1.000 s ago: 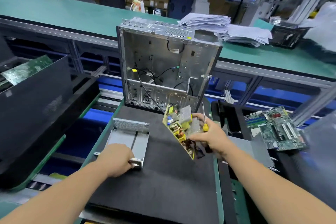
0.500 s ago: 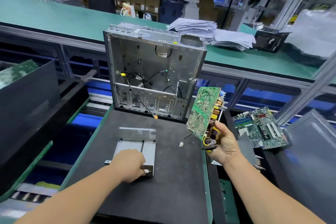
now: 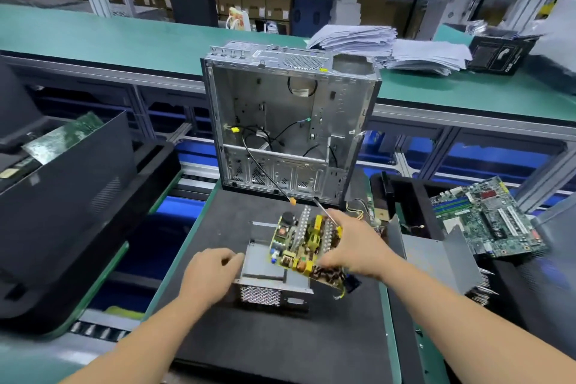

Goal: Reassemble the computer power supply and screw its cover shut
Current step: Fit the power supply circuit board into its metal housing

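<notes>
The grey metal power supply housing [image 3: 265, 271] lies open on the black mat [image 3: 280, 337], its perforated wall facing me. My left hand [image 3: 208, 271] grips the housing's left side. My right hand [image 3: 352, 246] holds the power supply circuit board [image 3: 305, 246], component side up, tilted over the housing's right half. The same hand also holds a yellow-handled screwdriver [image 3: 327, 215] whose shaft points up and away. A grey metal cover [image 3: 436, 259] rests to the right of the mat.
An empty computer case [image 3: 286, 121] with loose cables stands upright at the mat's far edge. A green motherboard [image 3: 486, 218] lies at the right. Black panels [image 3: 68, 196] fill the left. Paper stacks [image 3: 389, 47] sit on the green bench behind.
My right hand turned the board from solder side showing to component side up and lowered it over the housing. My left hand kept hold of the housing, whose perforated wall now faces me.
</notes>
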